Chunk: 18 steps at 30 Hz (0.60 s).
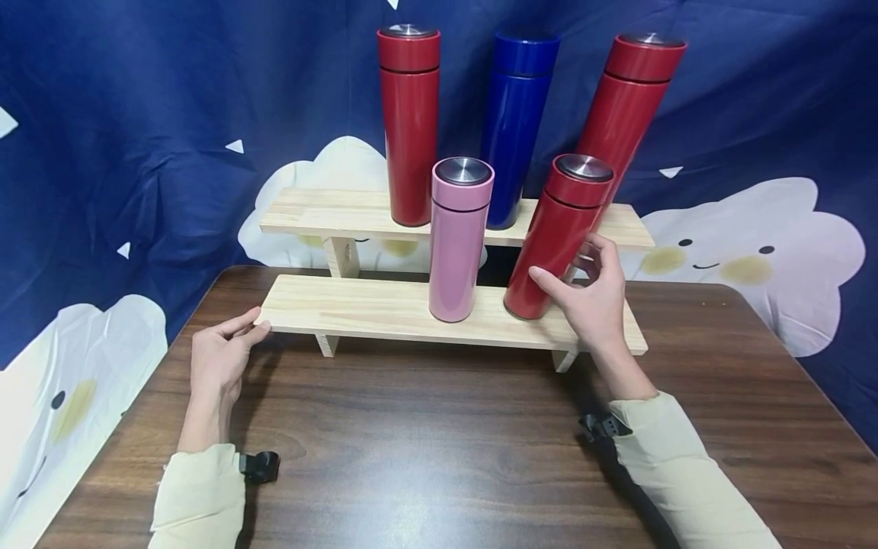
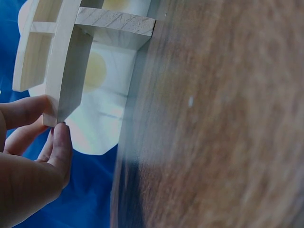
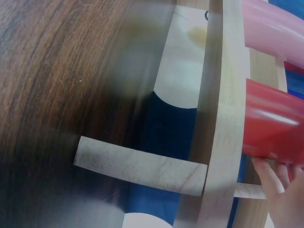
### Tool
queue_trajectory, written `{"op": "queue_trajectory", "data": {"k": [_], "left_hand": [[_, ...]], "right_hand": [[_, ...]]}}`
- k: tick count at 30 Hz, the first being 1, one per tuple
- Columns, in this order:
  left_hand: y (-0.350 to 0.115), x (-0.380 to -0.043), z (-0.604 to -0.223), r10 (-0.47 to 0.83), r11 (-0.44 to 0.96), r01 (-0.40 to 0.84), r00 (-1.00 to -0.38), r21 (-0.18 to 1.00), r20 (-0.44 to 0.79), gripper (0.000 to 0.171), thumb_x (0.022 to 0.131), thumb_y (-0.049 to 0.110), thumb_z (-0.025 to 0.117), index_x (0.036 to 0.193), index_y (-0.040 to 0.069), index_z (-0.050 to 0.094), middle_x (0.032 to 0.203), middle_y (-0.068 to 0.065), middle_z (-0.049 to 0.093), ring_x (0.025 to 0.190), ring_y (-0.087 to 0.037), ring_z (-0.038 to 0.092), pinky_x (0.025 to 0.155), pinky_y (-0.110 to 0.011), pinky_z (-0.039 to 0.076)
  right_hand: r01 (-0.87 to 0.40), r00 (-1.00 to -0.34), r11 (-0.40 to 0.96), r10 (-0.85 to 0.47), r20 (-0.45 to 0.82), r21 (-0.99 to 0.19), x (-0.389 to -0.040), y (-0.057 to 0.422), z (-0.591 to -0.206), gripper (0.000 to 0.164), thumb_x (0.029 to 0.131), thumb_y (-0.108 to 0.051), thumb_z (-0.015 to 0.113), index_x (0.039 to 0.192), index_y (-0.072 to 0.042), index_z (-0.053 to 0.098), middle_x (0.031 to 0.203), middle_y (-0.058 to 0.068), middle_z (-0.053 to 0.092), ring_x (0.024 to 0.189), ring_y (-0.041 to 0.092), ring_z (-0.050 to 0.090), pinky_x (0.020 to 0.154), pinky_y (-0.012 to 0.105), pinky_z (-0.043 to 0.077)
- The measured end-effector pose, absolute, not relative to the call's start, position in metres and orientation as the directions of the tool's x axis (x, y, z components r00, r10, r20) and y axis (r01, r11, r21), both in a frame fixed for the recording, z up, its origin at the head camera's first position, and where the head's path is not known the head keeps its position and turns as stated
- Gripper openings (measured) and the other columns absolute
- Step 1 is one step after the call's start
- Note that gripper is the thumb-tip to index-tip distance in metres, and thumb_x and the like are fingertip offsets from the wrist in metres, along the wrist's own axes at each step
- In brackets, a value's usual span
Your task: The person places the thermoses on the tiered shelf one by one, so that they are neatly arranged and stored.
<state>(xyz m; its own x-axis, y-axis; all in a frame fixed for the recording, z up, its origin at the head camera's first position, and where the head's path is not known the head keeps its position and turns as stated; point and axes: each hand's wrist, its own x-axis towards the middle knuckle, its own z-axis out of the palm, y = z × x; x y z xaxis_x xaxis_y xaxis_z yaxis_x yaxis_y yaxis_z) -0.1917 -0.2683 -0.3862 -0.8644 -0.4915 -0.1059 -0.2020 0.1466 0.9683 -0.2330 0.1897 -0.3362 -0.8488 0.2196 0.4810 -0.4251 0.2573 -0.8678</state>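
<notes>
My left hand (image 1: pixel 221 357) pinches the front left corner of a two-tier wooden stand (image 1: pixel 343 306), at its lower board. In the left wrist view the thumb lies against one face of the board's end (image 2: pixel 56 92) and a finger against the other. On the right, my right hand (image 1: pixel 598 299) grips the lower part of a red thermos bottle (image 1: pixel 557 240) on the lower board, thumb in front and fingers curled at its right side. The right wrist view shows fingertips against the red bottle (image 3: pixel 273 124). A pink thermos bottle (image 1: pixel 454 263) stands left of it.
Along the upper board (image 1: pixel 309 210) stand a red bottle (image 1: pixel 414 145), a blue bottle (image 1: pixel 516 130) and another red bottle (image 1: pixel 627 107), partly hidden by the held one. The stand rests on a brown wooden table (image 1: pixel 411 427) before a blue cloud-print cloth (image 1: pixel 171 114).
</notes>
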Motion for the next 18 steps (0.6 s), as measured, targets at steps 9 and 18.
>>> {"op": "queue_trajectory", "data": {"k": [9,18], "left_hand": [[-0.2675,-0.1913,-0.3855,-0.493,0.148,-0.204,-0.864,0.968,-0.107,0.045,0.093,0.009,0.074,0.136,0.005,0.061,0.147,-0.013,0.053,0.136,-0.022,0.048,0.11,-0.033,0.04],[-0.2675,-0.1911,-0.3851,-0.495,0.145,-0.209,-0.862,0.967,-0.112,0.045,0.093,0.009,0.074,0.136,0.006,0.061,0.147,-0.012,0.054,0.136,-0.021,0.048,0.11,-0.033,0.04]], "right_hand": [[-0.436,-0.847,0.255,0.208,0.489,-0.863,-0.2336,0.1882,-0.3369,0.069,0.079,-0.015,0.087,0.137,-0.011,0.051,0.129,0.005,0.059,0.114,0.02,0.056,0.093,0.029,0.047],[-0.43,-0.85,0.282,0.196,0.49,-0.858,-0.2332,0.1869,-0.3359,0.069,0.079,-0.016,0.087,0.138,-0.011,0.051,0.13,0.005,0.058,0.114,0.02,0.056,0.094,0.03,0.047]]}}
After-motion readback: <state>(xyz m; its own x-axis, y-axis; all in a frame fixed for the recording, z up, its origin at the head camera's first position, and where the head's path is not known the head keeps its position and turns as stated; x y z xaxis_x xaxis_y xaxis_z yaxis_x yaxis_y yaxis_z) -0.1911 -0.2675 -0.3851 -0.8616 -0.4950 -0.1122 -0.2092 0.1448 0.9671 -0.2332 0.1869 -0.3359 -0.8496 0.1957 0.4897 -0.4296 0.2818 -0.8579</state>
